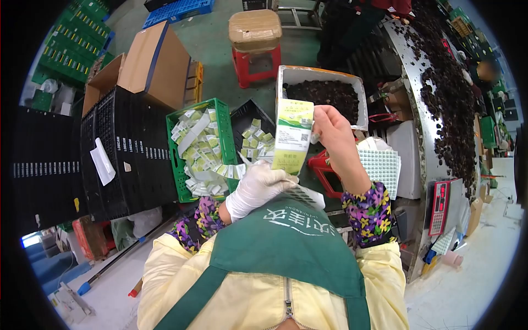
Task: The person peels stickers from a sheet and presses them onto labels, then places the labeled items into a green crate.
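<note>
My left hand [256,188], in a white glove, is closed around the lower end of a green, yellow and white printed label [293,132] with a QR code. A sheet of small printed stickers [304,197] shows below that hand, close to my apron. Bare-fingered, my right hand [336,136] pinches at the label's right edge, with a whitish bit at the fingertips. To the left, a green crate [226,132] is piled with folded green-and-white labels [202,146]. A dark tray [253,109] beside it holds more small green-and-white pieces [254,137].
A white foam box [360,104] of dark pieces stands ahead, beyond a red stool [319,165]. Sticker sheets [380,165] lie right. A metal table [415,82] carries dark pieces and a red scale [439,209]. Black crates [124,159] stand left; another person [352,27] is ahead.
</note>
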The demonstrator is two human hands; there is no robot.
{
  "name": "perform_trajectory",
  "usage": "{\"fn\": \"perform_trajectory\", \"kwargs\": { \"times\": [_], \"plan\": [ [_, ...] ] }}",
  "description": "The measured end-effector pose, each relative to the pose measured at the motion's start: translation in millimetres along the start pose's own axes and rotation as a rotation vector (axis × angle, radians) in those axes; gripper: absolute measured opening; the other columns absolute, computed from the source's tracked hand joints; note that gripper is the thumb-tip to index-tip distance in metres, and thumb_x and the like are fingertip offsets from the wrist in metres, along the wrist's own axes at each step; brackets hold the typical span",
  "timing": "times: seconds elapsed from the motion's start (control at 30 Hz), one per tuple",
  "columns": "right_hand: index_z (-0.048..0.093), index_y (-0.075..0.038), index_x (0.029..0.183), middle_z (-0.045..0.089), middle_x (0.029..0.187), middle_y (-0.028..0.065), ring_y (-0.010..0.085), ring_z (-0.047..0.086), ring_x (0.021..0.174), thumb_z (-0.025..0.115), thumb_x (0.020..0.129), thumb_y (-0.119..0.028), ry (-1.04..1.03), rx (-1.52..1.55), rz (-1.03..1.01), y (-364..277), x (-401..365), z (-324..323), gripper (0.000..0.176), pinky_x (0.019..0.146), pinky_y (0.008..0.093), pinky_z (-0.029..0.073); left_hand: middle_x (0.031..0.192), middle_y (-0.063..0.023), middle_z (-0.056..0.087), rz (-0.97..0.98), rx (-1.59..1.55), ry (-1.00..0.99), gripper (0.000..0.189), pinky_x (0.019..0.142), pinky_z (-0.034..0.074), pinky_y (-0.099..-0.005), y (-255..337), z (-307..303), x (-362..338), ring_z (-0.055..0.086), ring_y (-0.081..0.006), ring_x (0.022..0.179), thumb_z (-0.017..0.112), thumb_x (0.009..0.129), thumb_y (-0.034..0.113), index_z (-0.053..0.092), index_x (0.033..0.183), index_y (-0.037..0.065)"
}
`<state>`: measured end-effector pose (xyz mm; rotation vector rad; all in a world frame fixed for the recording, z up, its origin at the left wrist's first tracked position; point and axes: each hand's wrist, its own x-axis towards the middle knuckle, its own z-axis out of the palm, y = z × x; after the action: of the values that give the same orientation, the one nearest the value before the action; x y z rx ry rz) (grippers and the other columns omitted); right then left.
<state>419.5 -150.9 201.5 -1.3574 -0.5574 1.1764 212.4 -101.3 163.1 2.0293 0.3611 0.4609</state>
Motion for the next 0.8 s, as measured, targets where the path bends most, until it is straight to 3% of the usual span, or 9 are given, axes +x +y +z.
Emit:
{"fn": "perform_trajectory", "kwargs": {
  "times": [0.07,0.17,0.33,0.53,0.6,0.63,0.7,0.73,0.8],
  "plan": [
    [0.057,0.001,0.110,0.055,0.082,-0.0034,0.0004,0.045,0.067,0.056,0.094,-0.008,0.176,-0.055,-0.137,-2.4,-15.0,13.6,0.019,0.061,0.0182,0.040,0.084,-0.0094,0.071,-0.052,-0.055,0.069,0.014,0.074,0.050,-0.0371,3.3,-4.8,3.5,0.067,-0.0269,0.076,0.075,0.076,0.018,0.074,0.089,0.011],
    [0.053,0.002,0.118,0.053,0.086,-0.0025,-0.0002,0.044,0.064,0.056,0.090,-0.001,-0.025,-0.228,-0.248,16.7,-30.9,8.8,0.028,0.057,0.0173,0.038,0.086,-0.0094,0.071,-0.095,-0.073,0.143,0.015,0.071,0.051,-0.0349,2.2,-12.3,7.6,0.067,-0.0272,0.078,0.075,0.077,0.015,0.074,0.091,0.011],
    [0.057,0.001,0.114,0.054,0.085,-0.0002,0.0011,0.043,0.061,0.060,0.088,0.000,-0.032,-0.342,-0.219,19.7,-44.0,21.2,0.027,0.054,0.0186,0.036,0.089,-0.0105,0.070,-0.064,-0.069,0.173,0.016,0.073,0.051,-0.0353,3.4,-12.1,12.3,0.067,-0.0275,0.081,0.075,0.077,0.015,0.074,0.092,0.010],
    [0.059,0.000,0.110,0.059,0.085,0.0056,0.0100,0.056,0.070,0.066,0.084,-0.007,-0.006,-0.505,-0.361,28.2,-36.1,24.0,0.028,0.062,0.0257,0.046,0.091,-0.0107,0.070,-0.028,-0.052,0.184,0.016,0.074,0.052,-0.0355,2.4,-11.7,11.4,0.067,-0.0285,0.084,0.075,0.076,0.014,0.074,0.091,0.009],
    [0.061,0.001,0.101,0.060,0.083,0.0061,0.0103,0.058,0.073,0.068,0.084,-0.012,0.258,-0.729,-0.546,21.3,-34.2,30.0,0.022,0.067,0.0268,0.048,0.092,-0.0106,0.070,0.011,-0.021,0.197,0.016,0.074,0.052,-0.0355,2.3,-13.1,11.9,0.067,-0.0285,0.084,0.075,0.076,0.014,0.074,0.091,0.009],
    [0.061,0.001,0.101,0.060,0.083,0.0061,0.0103,0.058,0.073,0.068,0.084,-0.012,0.259,-0.729,-0.546,24.7,-30.8,25.8,0.022,0.067,0.0268,0.048,0.093,-0.0106,0.070,0.023,-0.024,0.182,0.016,0.075,0.052,-0.0356,3.3,-14.7,12.4,0.068,-0.0283,0.085,0.076,0.076,0.014,0.074,0.090,0.009],
    [0.062,0.001,0.092,0.060,0.080,0.0029,0.0073,0.055,0.073,0.070,0.085,-0.014,-0.118,-0.332,-0.110,30.6,-23.0,13.2,0.019,0.066,0.0245,0.046,0.093,-0.0107,0.070,0.034,-0.026,0.167,0.015,0.076,0.052,-0.0357,7.6,-15.5,13.9,0.068,-0.0282,0.085,0.076,0.075,0.014,0.074,0.090,0.010],
    [0.062,0.000,0.084,0.060,0.079,-0.0017,0.0039,0.053,0.073,0.068,0.087,-0.015,-0.099,-0.228,-0.090,28.5,-20.7,11.3,0.017,0.065,0.0224,0.045,0.093,-0.0105,0.070,0.067,-0.036,0.129,0.014,0.077,0.051,-0.0366,11.3,-13.7,15.3,0.067,-0.0282,0.084,0.076,0.075,0.015,0.074,0.088,0.010],
    [0.061,-0.003,0.087,0.061,0.082,-0.0030,0.0032,0.054,0.075,0.062,0.093,-0.016,-0.085,-0.012,-0.065,16.6,-11.3,2.9,0.014,0.069,0.0209,0.045,0.088,-0.0107,0.070,0.105,-0.006,0.059,0.012,0.078,0.050,-0.0389,4.1,-6.1,10.5,0.067,-0.0291,0.080,0.076,0.075,0.017,0.075,0.085,0.011]
  ]
}}
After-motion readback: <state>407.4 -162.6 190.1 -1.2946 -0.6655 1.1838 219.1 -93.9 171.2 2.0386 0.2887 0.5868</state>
